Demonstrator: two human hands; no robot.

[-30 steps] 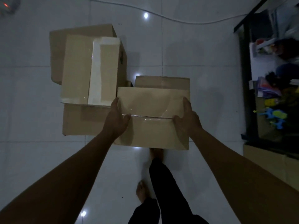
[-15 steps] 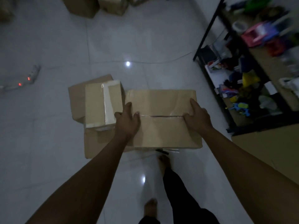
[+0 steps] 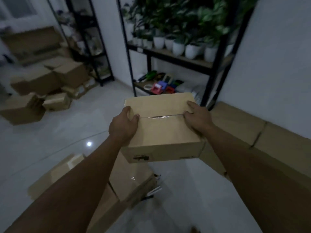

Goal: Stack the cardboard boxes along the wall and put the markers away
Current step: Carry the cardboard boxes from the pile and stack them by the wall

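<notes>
- Shelving units (image 3: pixel 210 64), black-framed: two against the far wall.
- Cardboard boxes along right wall (image 3: pixel 262 130): two, end to end.
- Loose box pile (image 3: pixel 50 78), far left: number unclear.
- Carried box (image 3: pixel 161 125): one, taped, held above floor.
- White plant pots (image 3: pixel 178 47): about seven, one shelf.
- Left hand (image 3: pixel 122 126), right hand (image 3: pixel 197 117): fingers clamped on opposite box edges.
- Markers (image 3: pixel 155 189): a few, on floor beside lower boxes.

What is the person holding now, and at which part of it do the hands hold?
A taped cardboard box, held off the floor by its two short ends: the left hand grips the left end and the right hand grips the right end.
</notes>
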